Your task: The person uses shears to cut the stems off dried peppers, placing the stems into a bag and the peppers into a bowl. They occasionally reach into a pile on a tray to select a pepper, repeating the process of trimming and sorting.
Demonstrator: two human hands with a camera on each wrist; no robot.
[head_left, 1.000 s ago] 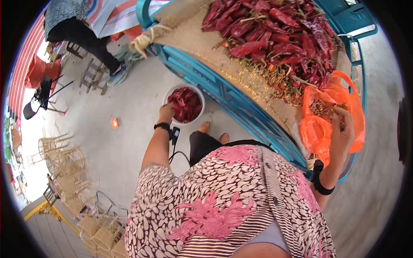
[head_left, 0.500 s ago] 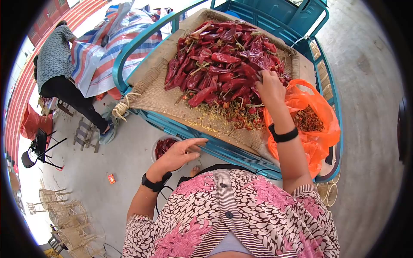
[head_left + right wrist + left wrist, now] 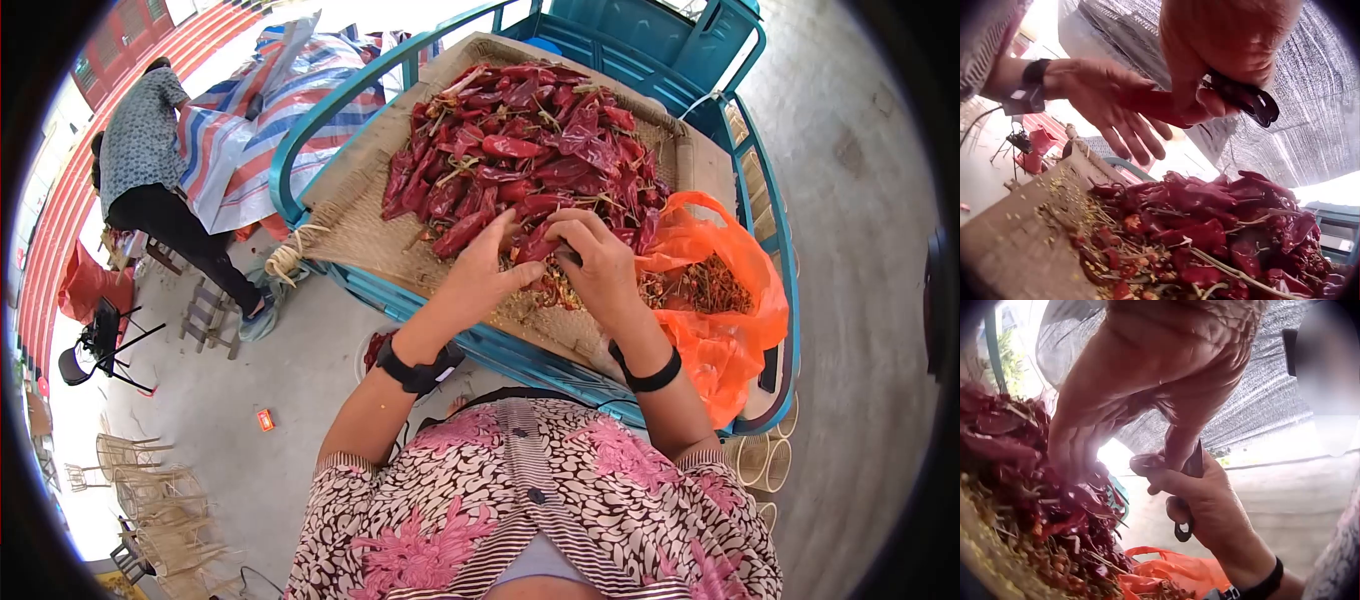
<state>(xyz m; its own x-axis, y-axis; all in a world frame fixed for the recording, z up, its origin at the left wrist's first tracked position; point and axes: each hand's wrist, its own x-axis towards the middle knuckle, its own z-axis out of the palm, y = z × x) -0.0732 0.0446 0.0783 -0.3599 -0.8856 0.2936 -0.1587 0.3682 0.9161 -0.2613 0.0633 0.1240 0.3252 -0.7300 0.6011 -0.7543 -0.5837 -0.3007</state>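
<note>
A large heap of dried red chilies (image 3: pixel 500 150) lies on a woven mat (image 3: pixel 350 215). My right hand (image 3: pixel 602 270) is over the heap's near edge, gripping black-handled scissors (image 3: pixel 1250 103) against the palm. Its thumb and fingers also pinch one red chili (image 3: pixel 1154 106). On the other side of that chili is my left hand (image 3: pixel 482 278), its fingers extended and spread. The left thumb comes right to the chili in the left wrist view, where a pointed scissor blade (image 3: pixel 1195 461) shows beside it.
An orange plastic bag (image 3: pixel 750 270) with dried scraps sits right of the heap. The mat rests on a blue cart (image 3: pixel 500 350) with side rails. Below its near side, a white bucket (image 3: pixel 362 358) is partly hidden. Another person (image 3: pixel 145 150) bends over striped sheeting (image 3: pixel 270 120) at left.
The left hand has left the bucket of chilies and risen to the heap. The right hand has gone from the orange bag to the heap, then back nearer me with a chili.
</note>
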